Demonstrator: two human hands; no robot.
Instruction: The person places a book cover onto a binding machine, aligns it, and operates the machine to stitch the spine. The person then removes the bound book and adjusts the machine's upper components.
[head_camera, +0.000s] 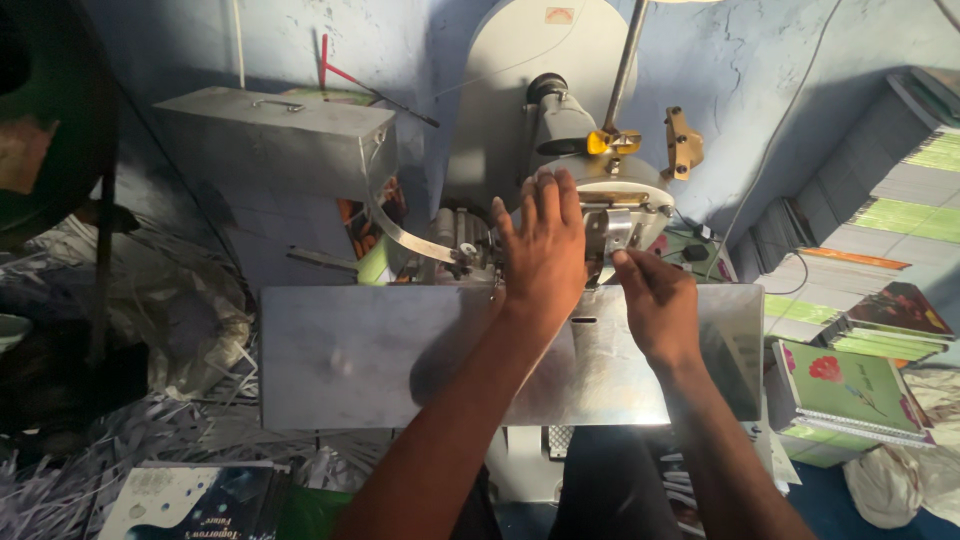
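Observation:
A grey machine (560, 130) with a round white head stands behind a flat metal work plate (340, 350). My left hand (543, 245) lies spread over the machine's round head, fingers pointing up and slightly apart. My right hand (655, 300) sits to the right of it, fingertips pinched at a small shiny metal part (608, 232) on the machine's front. Whether anything is gripped between those fingers is hidden. A curved metal strip (405, 235) runs from a metal box toward the machine's left side.
A grey metal box (270, 140) stands at the back left. Heaps of shredded paper (120, 420) fill the left side. Stacks of notebooks (860, 260) with green and flowered covers rise on the right. A dark-covered book (190, 500) lies at the bottom left.

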